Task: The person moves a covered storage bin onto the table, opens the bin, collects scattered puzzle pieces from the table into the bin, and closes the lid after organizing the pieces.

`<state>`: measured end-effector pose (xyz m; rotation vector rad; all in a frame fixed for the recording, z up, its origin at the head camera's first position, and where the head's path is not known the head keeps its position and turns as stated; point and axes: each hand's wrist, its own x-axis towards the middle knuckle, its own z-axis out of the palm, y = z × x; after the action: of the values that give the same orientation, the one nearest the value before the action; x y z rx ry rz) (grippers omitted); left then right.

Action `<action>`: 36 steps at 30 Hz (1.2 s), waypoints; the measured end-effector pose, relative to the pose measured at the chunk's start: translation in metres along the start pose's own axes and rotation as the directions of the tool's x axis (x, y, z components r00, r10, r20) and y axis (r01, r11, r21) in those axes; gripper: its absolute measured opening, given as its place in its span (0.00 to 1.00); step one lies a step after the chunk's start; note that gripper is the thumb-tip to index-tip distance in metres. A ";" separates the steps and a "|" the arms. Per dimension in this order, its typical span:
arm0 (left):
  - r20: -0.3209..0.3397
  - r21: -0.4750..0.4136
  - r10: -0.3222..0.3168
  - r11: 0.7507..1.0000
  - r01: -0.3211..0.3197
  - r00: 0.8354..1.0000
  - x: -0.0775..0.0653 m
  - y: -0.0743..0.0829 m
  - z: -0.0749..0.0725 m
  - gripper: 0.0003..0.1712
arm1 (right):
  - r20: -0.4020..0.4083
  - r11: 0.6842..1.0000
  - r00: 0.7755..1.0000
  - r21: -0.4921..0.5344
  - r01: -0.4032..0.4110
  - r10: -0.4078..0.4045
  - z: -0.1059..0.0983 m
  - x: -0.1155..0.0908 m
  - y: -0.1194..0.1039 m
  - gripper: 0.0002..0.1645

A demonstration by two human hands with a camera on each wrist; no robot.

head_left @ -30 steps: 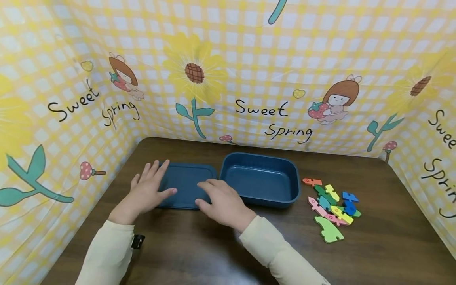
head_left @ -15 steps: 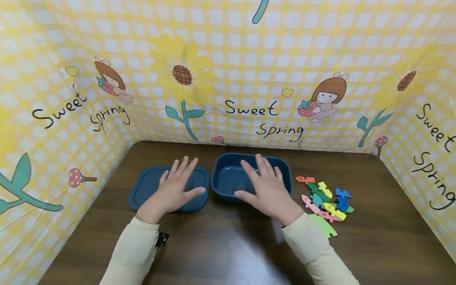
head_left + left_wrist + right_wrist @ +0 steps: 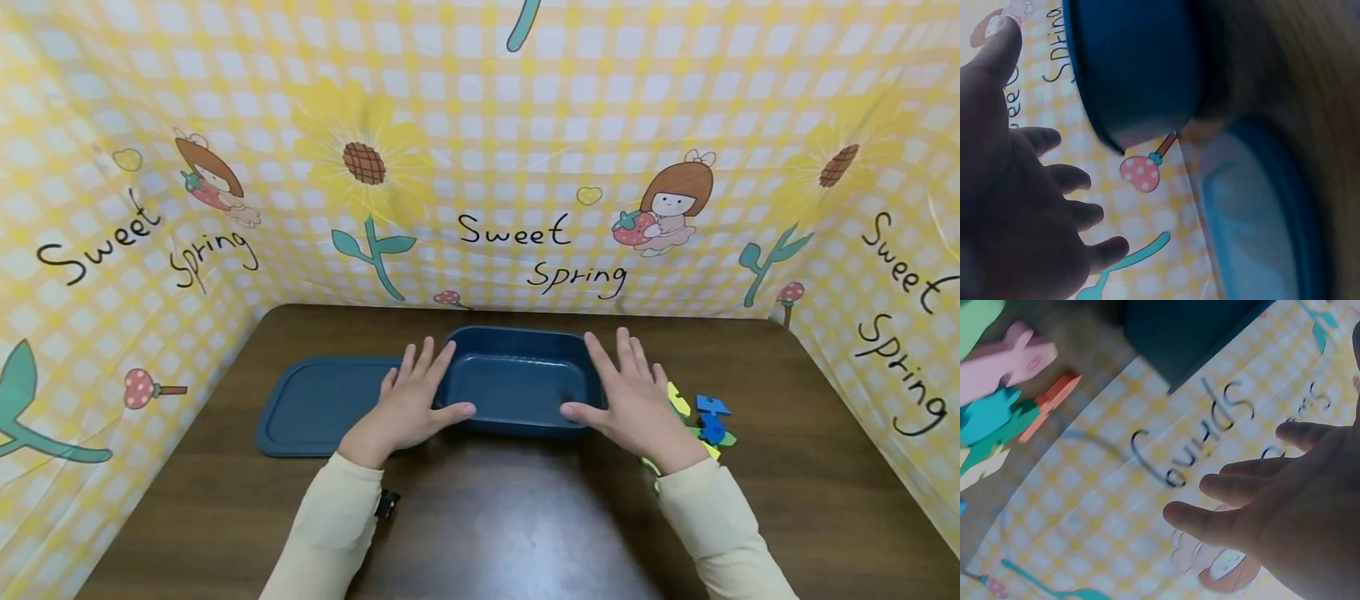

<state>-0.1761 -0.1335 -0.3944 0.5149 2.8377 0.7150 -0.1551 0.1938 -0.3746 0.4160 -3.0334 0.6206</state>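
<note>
One box [image 3: 517, 383], dark blue, sits at the far middle of the table [image 3: 480, 525], right way up, between two bare hands. The left hand [image 3: 397, 412] is at its left end, the right hand [image 3: 645, 408] at its right end. Each grip is spread, the fingers straight and the thumb out to the side. Neither holds anything; in the wrist views the fingertips in sight are apart from the box.

One lid [image 3: 311, 408], also dark blue, lies flat just left of the box, its right part covered by the left hand.

On the right is one group of flat coloured shapes, partly hidden behind the right hand, so the full count cannot be told. Around the hand show two yellow shapes [image 3: 711, 451], two blue shapes [image 3: 712, 429] and some green edges. The right wrist view shows one pink shape [image 3: 1004, 365], one teal shape [image 3: 985, 419], one dark green shape [image 3: 1004, 436] and one orange shape [image 3: 1050, 406].

Two pale sleeves [image 3: 723, 521] reach in from the near side, with one black clip [image 3: 387, 504] beside the left. The checked cloth [image 3: 487, 108] behind carries two girls, two brown flower centres and the words "Sweet Spring" three times.
</note>
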 end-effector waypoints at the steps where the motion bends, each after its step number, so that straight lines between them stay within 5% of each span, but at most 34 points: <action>1: 0.009 0.004 -0.009 1.000 0.009 1.000 0.002 0.001 0.003 0.59 | 0.004 1.000 1.000 0.012 -0.013 0.013 -0.002 -0.001 0.004 0.64; 9: 0.010 0.014 -0.114 0.993 0.114 0.993 0.008 -0.003 0.030 0.68 | 0.018 0.988 0.994 0.109 -0.110 0.108 -0.009 -0.012 0.034 0.67; 22: 0.003 0.024 -0.128 0.992 0.128 0.992 0.009 -0.001 0.029 0.73 | 0.012 0.968 0.974 0.100 -0.228 0.228 -0.017 -0.012 0.086 0.66; 29: -0.003 0.037 -0.129 0.991 0.129 0.992 0.012 -0.001 0.029 0.74 | 0.025 0.970 0.974 0.091 -0.227 0.226 -0.018 -0.006 0.101 0.64; 36: 0.010 -0.014 -0.127 0.992 0.127 0.992 0.016 0.000 0.026 0.73 | 0.080 0.979 0.980 0.069 -0.190 0.185 -0.013 0.000 0.106 0.46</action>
<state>-0.1851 -0.1166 -0.4184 0.3309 2.8240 0.7072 -0.1837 0.2926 -0.4034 0.1573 -3.1518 0.7478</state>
